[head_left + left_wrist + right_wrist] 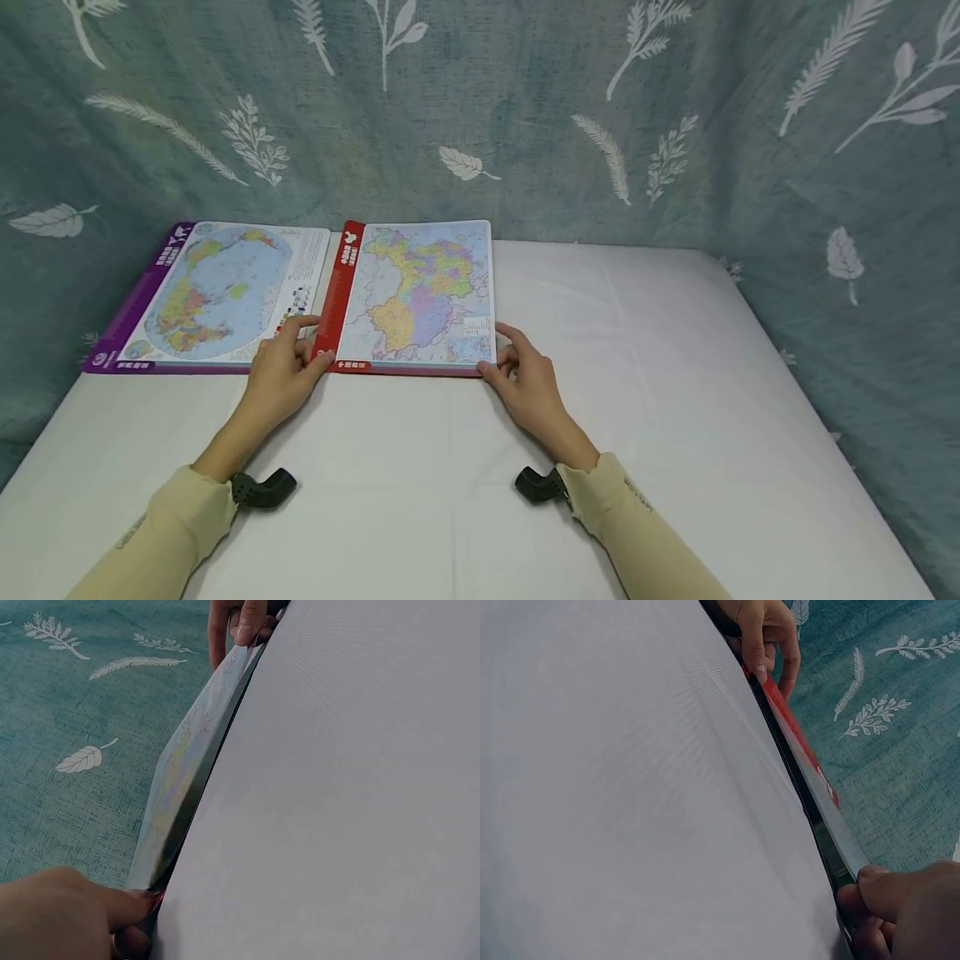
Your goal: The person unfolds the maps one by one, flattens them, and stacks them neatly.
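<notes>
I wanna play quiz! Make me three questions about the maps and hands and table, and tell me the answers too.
1. True or false: the purple-edged map is on the left of the red-edged map.
2. What does the right hand hold? A) the purple-edged map B) the red-edged map C) nothing
3. Fill the gap: the tabletop is coloured ____.

Key: 1 true; 2 B; 3 white.
</notes>
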The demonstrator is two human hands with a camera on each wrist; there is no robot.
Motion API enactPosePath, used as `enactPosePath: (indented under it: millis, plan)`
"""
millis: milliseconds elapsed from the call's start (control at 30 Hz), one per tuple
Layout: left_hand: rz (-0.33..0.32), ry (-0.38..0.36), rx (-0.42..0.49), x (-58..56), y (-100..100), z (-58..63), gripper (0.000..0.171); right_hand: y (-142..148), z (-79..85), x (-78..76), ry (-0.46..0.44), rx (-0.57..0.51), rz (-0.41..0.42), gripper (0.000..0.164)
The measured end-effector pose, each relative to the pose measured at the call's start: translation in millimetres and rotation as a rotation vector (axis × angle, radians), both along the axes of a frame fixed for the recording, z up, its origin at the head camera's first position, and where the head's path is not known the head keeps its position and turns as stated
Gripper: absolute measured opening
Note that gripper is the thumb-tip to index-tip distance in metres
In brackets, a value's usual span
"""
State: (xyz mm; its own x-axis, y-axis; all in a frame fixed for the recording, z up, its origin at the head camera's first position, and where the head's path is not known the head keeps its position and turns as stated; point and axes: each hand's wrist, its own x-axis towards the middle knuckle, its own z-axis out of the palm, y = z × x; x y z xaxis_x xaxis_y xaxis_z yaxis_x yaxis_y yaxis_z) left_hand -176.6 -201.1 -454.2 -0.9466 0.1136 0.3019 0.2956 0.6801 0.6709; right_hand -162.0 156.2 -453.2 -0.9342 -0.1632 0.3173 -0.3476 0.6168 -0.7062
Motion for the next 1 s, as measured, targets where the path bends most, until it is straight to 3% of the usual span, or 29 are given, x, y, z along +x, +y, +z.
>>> enactPosePath:
  millis: [1000]
  plan:
    - [-0.003,0.046,0.043,-2.1,-6,-2.1,0.049,14,-2.5,0.1,0.023,0.019,-0.099,0.052]
